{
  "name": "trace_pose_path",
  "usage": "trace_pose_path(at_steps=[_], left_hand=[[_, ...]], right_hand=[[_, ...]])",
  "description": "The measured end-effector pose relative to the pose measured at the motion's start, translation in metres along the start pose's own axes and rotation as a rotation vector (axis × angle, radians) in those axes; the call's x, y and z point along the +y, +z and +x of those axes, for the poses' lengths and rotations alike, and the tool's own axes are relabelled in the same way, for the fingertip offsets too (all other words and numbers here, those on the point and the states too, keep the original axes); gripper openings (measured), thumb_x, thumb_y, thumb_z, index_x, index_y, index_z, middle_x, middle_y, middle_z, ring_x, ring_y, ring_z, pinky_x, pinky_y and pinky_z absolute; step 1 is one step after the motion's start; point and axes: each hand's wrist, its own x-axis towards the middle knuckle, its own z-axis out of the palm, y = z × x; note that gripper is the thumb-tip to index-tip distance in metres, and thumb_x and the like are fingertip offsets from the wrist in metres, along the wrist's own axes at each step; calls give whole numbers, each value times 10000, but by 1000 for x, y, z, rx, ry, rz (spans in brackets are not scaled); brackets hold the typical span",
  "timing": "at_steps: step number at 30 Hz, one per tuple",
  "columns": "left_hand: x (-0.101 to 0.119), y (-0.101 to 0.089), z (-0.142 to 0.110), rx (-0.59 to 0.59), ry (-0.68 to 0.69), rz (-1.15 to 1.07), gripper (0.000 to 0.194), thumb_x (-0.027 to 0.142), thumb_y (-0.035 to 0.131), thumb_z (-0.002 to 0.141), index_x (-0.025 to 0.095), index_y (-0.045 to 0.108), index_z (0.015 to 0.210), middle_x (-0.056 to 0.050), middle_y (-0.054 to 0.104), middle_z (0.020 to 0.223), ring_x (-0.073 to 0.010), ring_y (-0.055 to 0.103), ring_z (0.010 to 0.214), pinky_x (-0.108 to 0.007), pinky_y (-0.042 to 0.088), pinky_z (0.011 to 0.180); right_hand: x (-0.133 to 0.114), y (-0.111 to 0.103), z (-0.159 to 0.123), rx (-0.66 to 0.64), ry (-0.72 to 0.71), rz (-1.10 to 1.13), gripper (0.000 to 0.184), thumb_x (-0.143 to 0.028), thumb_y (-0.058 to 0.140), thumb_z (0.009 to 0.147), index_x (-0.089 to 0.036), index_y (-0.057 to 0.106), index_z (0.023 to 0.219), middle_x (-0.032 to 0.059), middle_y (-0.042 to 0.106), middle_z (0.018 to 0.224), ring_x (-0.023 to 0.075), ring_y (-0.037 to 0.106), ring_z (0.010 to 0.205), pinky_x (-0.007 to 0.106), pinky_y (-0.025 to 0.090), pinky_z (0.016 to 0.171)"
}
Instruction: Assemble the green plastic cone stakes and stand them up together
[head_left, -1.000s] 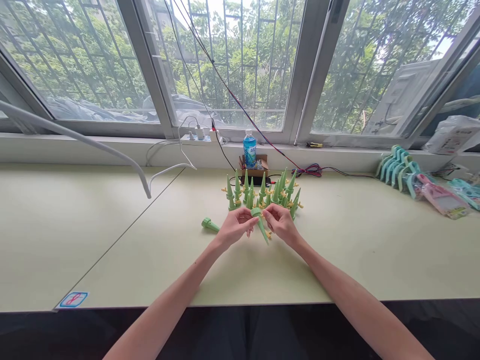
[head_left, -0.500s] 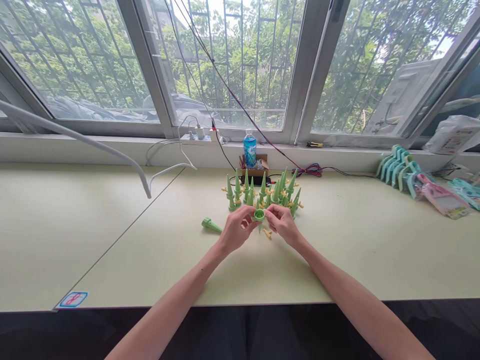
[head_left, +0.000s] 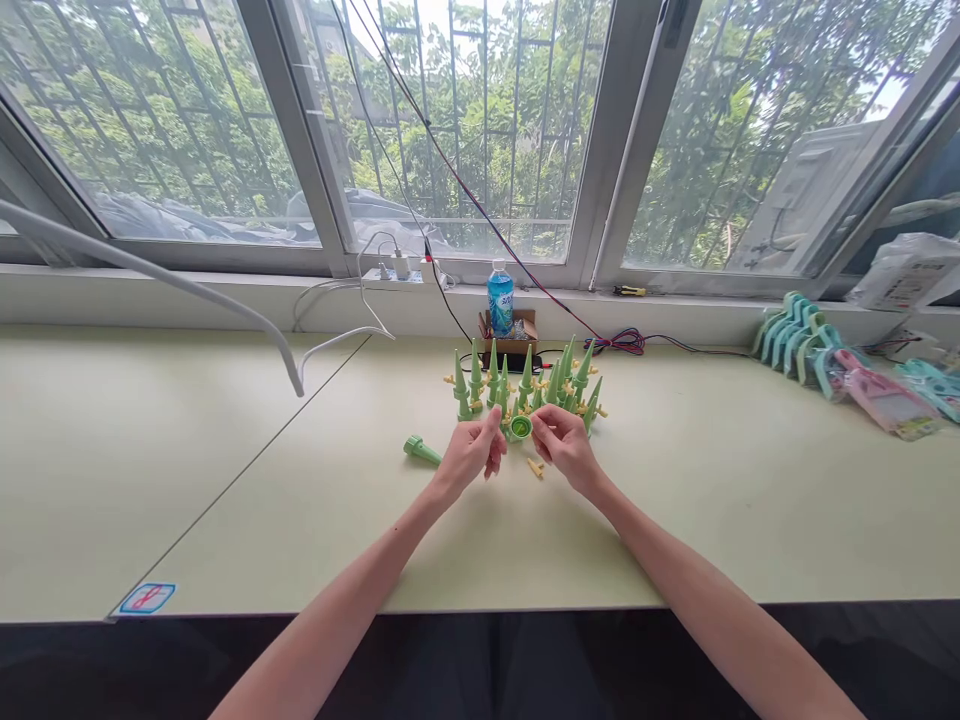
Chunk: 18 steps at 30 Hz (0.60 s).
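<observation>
A green plant watering spike (head_left: 520, 428) is held by its rim in my right hand (head_left: 564, 442), thumb and fingers pinched at its right side. Its round, hollow end faces up toward me. My left hand (head_left: 476, 447) is just left of it, apart from the spike, thumb raised and fingers loosely bent with nothing visible in them. A yellow valve piece (head_left: 535, 467) lies on the table below the held spike. Another green spike (head_left: 421, 449) lies on its side by my left hand. Behind both hands stand several green spikes (head_left: 461, 385) with yellow valves, points up.
Behind the spikes are a small cardboard box (head_left: 529, 325), a blue-liquid bottle (head_left: 500, 300) and a black phone-like device (head_left: 517, 362). Coiled cables (head_left: 621, 341) lie to the right. Green hangers (head_left: 796, 340) and a pink packaged item (head_left: 885, 390) sit at far right. A white cable (head_left: 225, 290) arches at left.
My left hand has let go of the spike and moved slightly left and down, its thumb now up. The spike stays in my right hand, its open end tilted a little.
</observation>
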Motion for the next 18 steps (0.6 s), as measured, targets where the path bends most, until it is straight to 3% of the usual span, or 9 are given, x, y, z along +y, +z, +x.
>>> trace_pose_path(at_steps=[3,6,13,18], left_hand=[[1,0,0,-159,-152,-124,673,739,440,809,123,586,581,-40,538,487,-110,500,398,-227,364,384],[1,1,0,-216,-204,-218,649,723,494,794,107,621,632,-50,572,531,-102,500,423,-226,378,407],[1,0,-1,-226,-192,-268,597,689,575,765,99,615,683,-66,602,625,-102,516,485,-232,402,442],[2,-1,-2,-216,-71,-128,476,594,631,782,131,562,694,-25,574,606,-98,515,494,-231,424,466]], right_hand=[[0,2,0,-15,-8,-10,339,-494,606,864,-191,527,733,-63,419,508,66,353,385,216,273,376],[2,3,0,-32,0,-8,353,-516,612,852,-194,528,734,-61,425,518,66,356,382,217,275,368],[4,1,-1,-48,15,-26,365,-530,607,848,-202,505,725,-69,400,490,72,358,385,215,277,372],[3,0,-1,-57,35,-29,354,-507,614,848,-195,511,717,-71,395,484,74,362,390,214,293,376]])
